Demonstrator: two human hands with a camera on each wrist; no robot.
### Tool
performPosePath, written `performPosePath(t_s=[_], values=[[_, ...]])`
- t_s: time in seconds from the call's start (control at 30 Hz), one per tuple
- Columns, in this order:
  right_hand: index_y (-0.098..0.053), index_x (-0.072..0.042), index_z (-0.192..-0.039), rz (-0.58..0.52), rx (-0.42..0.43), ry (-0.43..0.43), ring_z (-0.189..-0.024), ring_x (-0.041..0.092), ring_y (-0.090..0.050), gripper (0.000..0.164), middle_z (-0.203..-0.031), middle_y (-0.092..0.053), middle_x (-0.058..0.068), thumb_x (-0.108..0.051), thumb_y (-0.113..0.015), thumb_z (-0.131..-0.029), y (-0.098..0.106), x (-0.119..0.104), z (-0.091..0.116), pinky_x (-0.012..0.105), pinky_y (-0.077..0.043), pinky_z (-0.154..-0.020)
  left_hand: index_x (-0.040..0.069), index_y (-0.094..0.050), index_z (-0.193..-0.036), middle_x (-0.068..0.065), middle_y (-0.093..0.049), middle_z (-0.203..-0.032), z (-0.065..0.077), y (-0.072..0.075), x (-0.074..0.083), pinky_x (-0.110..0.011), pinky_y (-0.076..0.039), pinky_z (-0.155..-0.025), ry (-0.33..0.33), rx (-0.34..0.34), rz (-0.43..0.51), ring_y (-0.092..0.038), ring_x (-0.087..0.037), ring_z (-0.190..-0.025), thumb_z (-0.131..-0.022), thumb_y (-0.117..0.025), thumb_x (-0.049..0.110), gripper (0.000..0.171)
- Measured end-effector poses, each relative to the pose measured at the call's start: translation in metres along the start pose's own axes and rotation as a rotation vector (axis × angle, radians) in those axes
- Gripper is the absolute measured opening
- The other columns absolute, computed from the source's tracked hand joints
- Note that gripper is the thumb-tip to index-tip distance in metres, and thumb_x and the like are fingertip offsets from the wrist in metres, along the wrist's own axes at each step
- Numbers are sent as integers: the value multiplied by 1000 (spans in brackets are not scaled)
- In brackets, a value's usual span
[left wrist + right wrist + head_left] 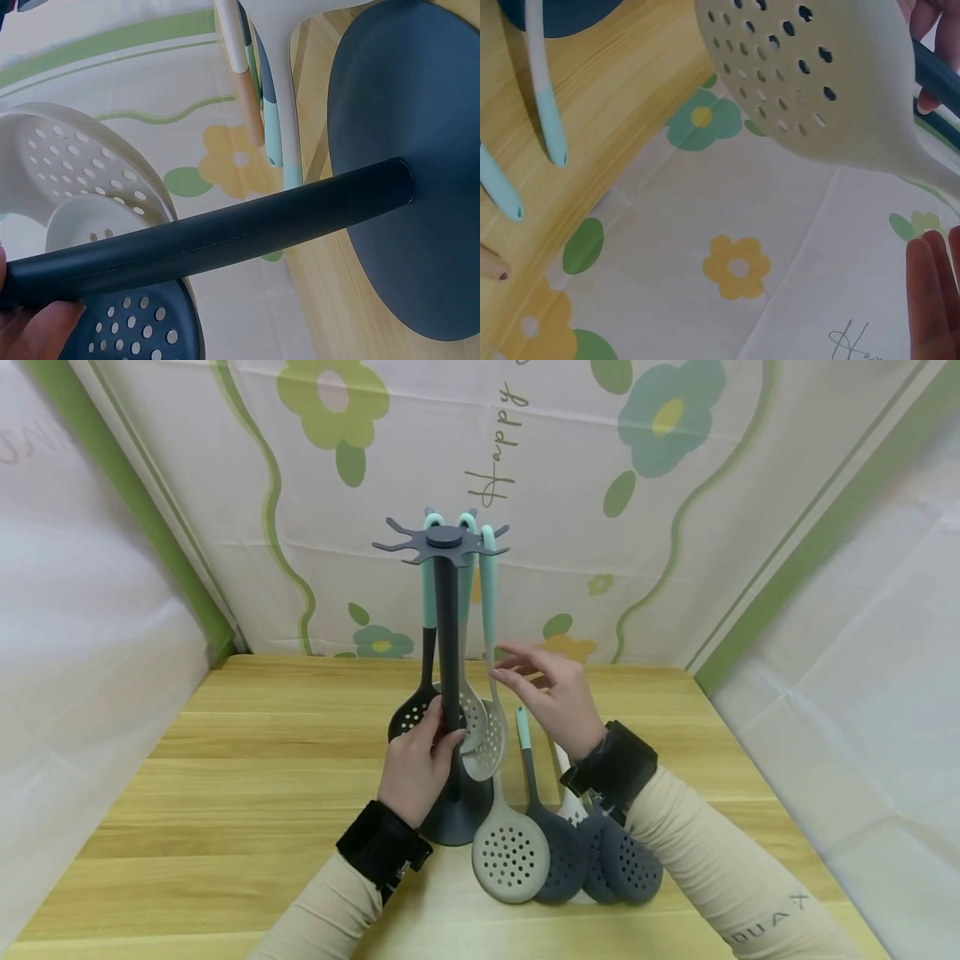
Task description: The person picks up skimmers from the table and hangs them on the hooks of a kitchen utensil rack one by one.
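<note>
A dark utensil stand stands upright on the table, with a hooked top (444, 536) and a round base (427, 90). My left hand (412, 772) grips its pole (225, 236) low down. From the hooks hang a dark skimmer (409, 713) and two pale slotted utensils with mint handles; the nearest is a pale skimmer (492, 745) on the right side. My right hand (553, 697) is beside that skimmer's stem, fingertips close to it or touching it. Its fingers (928, 300) look fairly straight in the right wrist view, apart from the skimmer's bowl (802, 90).
Right of the base lie a beige skimmer (510, 857), a dark turner (558, 856) with a mint handle end, and several other dark and white utensils (632, 866), partly under the right forearm. A flower-printed cloth (450, 435) hangs behind the wooden table (247, 785).
</note>
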State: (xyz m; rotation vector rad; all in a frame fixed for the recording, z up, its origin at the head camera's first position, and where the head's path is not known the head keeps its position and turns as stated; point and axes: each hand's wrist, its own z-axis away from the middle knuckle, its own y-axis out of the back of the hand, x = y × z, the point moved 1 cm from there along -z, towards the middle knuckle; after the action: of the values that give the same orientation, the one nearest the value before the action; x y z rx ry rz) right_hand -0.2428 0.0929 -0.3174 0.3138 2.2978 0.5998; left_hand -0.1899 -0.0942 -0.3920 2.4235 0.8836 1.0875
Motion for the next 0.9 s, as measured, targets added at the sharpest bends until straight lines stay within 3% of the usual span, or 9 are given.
performPosePath(t_s=[0.33, 0.53, 0.9], values=[[-68, -3, -123, 56, 7, -4, -89, 24, -72, 32, -100, -75, 12, -7, -71, -91, 5, 15, 5, 34, -59, -70, 2, -52, -129, -12, -71, -91, 0, 0, -1, -36, -59, -66, 16, -2, -6, -71, -21, -74, -94, -68, 11, 39], [-67, -4, -124, 95, -12, -63, -92, 24, -72, 32, -101, -75, 11, -11, -70, -93, 9, 21, 8, 40, -60, -72, 2, -53, -129, -12, -71, -91, 0, 0, -1, -36, -59, -65, 21, -4, -4, -71, -21, -74, -94, -67, 11, 39], [-67, -5, -124, 170, -45, -151, -90, 24, -69, 31, -101, -72, 12, -14, -68, -95, 15, 39, 14, 40, -60, -72, 2, -53, -129, -11, -71, -91, 1, 0, 0, -36, -57, -62, 1, 8, -6, -70, -20, -72, -94, -67, 11, 39]])
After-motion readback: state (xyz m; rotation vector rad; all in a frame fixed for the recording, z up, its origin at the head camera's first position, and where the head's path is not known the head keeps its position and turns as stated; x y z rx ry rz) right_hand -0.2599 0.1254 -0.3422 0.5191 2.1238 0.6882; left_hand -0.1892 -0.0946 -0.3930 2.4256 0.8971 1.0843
